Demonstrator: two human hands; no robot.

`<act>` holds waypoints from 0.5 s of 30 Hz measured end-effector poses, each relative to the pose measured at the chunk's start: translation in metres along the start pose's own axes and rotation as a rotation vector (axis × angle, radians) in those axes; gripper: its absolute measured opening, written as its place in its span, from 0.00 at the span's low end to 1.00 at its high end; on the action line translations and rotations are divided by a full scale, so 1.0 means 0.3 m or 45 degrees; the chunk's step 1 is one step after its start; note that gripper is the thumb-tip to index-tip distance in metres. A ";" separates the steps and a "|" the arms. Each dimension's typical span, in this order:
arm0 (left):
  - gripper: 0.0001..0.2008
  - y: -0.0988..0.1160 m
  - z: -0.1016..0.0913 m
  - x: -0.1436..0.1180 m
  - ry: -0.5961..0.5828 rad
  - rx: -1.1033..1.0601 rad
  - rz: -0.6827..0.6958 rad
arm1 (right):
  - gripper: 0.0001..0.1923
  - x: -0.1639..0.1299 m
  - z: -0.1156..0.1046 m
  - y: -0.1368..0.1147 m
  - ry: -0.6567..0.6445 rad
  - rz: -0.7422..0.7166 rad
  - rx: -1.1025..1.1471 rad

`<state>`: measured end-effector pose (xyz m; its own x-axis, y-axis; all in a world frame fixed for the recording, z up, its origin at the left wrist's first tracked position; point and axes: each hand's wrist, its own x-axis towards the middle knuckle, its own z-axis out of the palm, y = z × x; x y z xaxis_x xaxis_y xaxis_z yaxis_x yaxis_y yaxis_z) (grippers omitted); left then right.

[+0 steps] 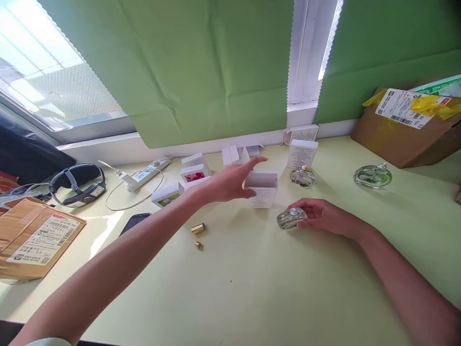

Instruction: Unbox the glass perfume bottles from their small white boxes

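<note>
Your forearms cross the pale counter | right hand curled around glass bottle lying on counter: likely heavy, slick, breakable, so grip its round body | left hand open, fingers spread, at open white box just behind | gold cap lies left.
</note>
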<state>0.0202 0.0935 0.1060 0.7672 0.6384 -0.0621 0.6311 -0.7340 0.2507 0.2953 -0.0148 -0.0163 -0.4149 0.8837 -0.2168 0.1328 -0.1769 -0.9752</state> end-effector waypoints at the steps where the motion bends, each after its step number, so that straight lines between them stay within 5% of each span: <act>1: 0.40 -0.008 -0.002 0.026 0.053 -0.024 0.017 | 0.23 -0.001 0.000 0.001 -0.005 -0.003 0.002; 5: 0.42 -0.039 0.040 0.140 0.211 -0.220 0.071 | 0.24 0.001 -0.003 0.012 0.015 -0.033 0.004; 8: 0.42 -0.072 0.086 0.192 0.193 -0.413 -0.015 | 0.23 0.007 -0.008 0.022 -0.002 -0.043 0.001; 15: 0.53 -0.146 0.042 0.133 -0.013 -0.385 -0.090 | 0.23 0.008 -0.009 0.020 -0.028 -0.071 0.009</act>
<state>0.0246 0.1483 0.0805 0.7247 0.6819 -0.0990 0.6215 -0.5848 0.5213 0.2975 -0.0127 -0.0226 -0.4414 0.8823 -0.1634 0.1029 -0.1311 -0.9860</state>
